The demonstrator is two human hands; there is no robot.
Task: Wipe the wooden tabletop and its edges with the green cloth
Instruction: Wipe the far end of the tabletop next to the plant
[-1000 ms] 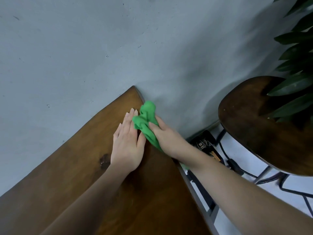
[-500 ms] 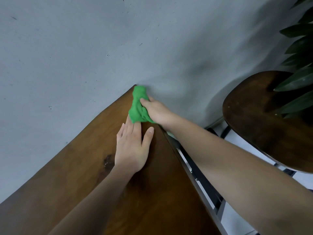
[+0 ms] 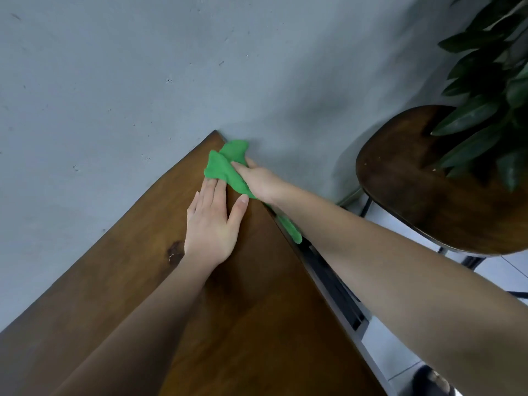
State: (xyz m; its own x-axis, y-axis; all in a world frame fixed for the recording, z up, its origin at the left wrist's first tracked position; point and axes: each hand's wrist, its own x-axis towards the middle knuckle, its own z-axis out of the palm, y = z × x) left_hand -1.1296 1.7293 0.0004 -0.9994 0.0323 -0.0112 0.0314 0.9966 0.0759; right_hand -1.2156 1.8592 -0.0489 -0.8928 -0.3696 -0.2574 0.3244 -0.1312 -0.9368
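A: Head view: where's the green cloth (image 3: 225, 170)?
B: Bunched in your right hand (image 3: 258, 180), at the bench (image 3: 257, 324) far corner by the wall. Its tail runs along the right edge toward you. Your left hand (image 3: 213, 221) lies flat, just beside it.

grey wall (image 3: 143, 67) behind | dark wooden stool (image 3: 423, 195) right | leafy plant (image 3: 491, 81) above stool

Two bare forearms reach from the bottom corners toward the frame's center. The left hand (image 3: 213, 224) lies flat, palm down, fingers straight and together, thumb spread to the right. Just above and right of it, the right hand (image 3: 258, 180) curls its fingers around a bunched green cloth (image 3: 225, 170).
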